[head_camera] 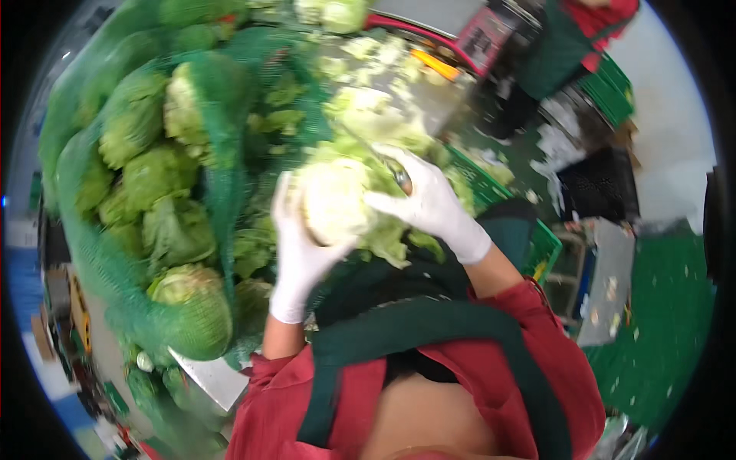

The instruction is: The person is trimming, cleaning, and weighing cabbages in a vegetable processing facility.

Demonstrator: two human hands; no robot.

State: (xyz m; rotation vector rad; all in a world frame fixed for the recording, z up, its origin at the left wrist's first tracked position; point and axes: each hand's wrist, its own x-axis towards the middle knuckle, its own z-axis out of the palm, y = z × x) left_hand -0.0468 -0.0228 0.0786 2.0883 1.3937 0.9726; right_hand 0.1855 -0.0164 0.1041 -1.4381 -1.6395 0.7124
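In the head view, my gloved left hand (299, 247) cups a pale, trimmed head of lettuce or cabbage (336, 201) from its left and lower side. A knife (397, 169) is gripped in my gloved right hand (428, 198), its blade pointing up and left over loose leaves. The right thumb reaches to the head's right side; whether it touches is hard to tell. Loose green leaves (391, 244) hang just below and right of the head. Beyond the knife lies a heap of pale leaves (379, 118).
Green mesh sacks (144, 310) filled with several leafy heads (158, 175) crowd the left. An orange-handled tool (435, 64) lies among scraps at the back. Green crates (480, 172) stand close on my right. Another person in an apron (552, 52) is at upper right.
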